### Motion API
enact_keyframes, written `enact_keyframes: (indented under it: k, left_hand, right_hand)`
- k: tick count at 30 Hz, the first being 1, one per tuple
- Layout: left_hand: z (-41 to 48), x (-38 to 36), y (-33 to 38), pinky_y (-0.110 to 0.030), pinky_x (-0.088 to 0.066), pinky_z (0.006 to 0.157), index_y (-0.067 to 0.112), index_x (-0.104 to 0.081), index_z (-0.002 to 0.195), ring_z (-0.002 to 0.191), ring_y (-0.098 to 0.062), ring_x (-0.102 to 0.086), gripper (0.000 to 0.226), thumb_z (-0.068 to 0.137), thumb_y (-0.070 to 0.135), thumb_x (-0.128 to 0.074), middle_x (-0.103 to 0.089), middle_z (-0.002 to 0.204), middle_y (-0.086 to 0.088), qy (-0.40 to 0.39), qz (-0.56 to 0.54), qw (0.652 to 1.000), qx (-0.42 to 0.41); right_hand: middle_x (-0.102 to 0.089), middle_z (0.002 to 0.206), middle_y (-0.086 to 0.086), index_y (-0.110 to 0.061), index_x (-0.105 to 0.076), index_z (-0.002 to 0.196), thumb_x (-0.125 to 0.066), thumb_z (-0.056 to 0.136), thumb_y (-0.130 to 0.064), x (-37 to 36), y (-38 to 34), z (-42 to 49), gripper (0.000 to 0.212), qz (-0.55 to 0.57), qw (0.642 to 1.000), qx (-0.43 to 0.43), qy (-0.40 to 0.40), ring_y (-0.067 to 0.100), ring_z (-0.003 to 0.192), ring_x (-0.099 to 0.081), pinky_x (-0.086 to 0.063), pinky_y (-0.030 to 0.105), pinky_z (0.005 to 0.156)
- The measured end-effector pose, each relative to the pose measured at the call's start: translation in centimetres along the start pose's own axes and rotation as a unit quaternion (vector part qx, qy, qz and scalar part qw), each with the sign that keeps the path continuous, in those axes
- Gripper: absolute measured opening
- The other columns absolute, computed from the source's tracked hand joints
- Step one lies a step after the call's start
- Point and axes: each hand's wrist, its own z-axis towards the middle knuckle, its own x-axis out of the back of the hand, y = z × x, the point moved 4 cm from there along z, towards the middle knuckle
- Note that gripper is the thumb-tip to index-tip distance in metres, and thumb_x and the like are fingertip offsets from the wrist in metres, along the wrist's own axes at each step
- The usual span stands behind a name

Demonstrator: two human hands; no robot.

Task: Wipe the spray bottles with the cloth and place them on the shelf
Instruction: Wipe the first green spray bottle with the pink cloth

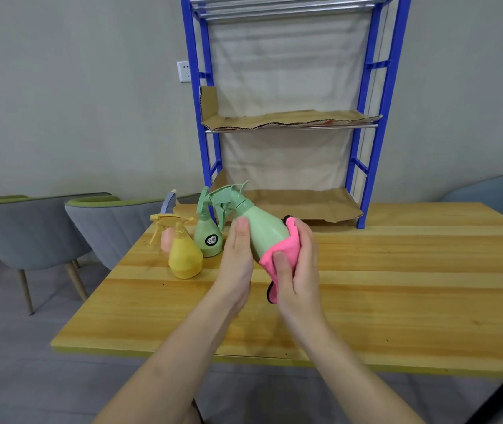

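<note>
While left hand (236, 258) grasps green bottle (264, 231), right hand (300, 267) clenches cloth (279, 252) round its base; long axis tilts up-left. Shelf (193, 56) stands beyond.

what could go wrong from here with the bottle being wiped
The tilted green bottle, held in the left hand while the right hand presses the pink cloth on it, might slip. The left hand is close to the standing green bottle and yellow bottle and might knock them. The wavy cardboard on the shelf may leave bottles unsteady.
</note>
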Motion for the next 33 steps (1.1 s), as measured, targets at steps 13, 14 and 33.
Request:
enact_keyframes:
  k: [13,14,33]
  left_hand:
    - [-1.7,-0.6,0.7,-0.024,-0.055,0.099,0.029,-0.051,0.143,0.119,-0.005,-0.066,0.053,0.099,0.058,-0.052,-0.068,0.130,0.006,-0.020,0.015,0.997,-0.074]
    - [-1.8,-0.7,0.9,-0.019,-0.054,0.096,0.034,-0.049,0.142,0.119,-0.001,-0.065,0.047,0.099,0.054,-0.050,-0.067,0.130,0.010,-0.031,0.032,0.995,-0.093]
    - [-1.1,-0.8,0.2,-0.013,-0.047,0.089,0.048,-0.049,0.121,0.109,0.004,-0.062,0.014,0.110,0.041,-0.046,-0.064,0.119,0.017,-0.007,0.140,0.980,-0.142]
  right_hand:
    - [-0.077,0.125,0.010,-0.031,-0.067,0.139,-0.044,0.111,-0.046,0.3,0.1,0.9,0.039,0.388,0.831,-0.398,0.000,0.040,0.117,-0.071,-0.064,0.048,0.082]
    - [-0.077,0.125,0.010,-0.028,-0.068,0.137,-0.043,0.112,-0.043,0.3,-0.2,1.1,0.038,0.395,0.827,-0.400,0.005,0.035,0.115,-0.074,-0.066,0.048,0.081]
    - [-0.076,0.127,0.005,-0.034,-0.065,0.138,-0.037,0.113,-0.046,-0.4,0.9,0.0,0.039,0.295,0.894,-0.337,0.001,0.029,0.117,-0.073,-0.052,0.060,0.108]
